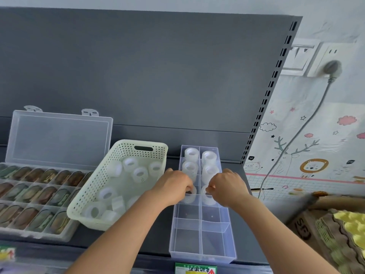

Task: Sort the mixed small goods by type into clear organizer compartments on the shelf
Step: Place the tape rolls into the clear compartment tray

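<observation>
A clear divided organizer [201,242] stands on the grey shelf, two columns wide. Its far compartments each hold a white tape roll [192,154]. My left hand [174,185] pinches a tape roll [190,196] in the third compartment of the left column. My right hand [227,186] pinches another tape roll [208,197] in the third compartment of the right column. The near compartments hold nothing. A pale perforated basket [118,155] to the left holds several more tape rolls [140,174].
An open clear case [59,133] with rows of brownish-green items sits at far left, its lid leaning on the back panel. A cardboard box [308,224] with yellow foam is at right. A power cord [296,135] hangs down the patterned wall.
</observation>
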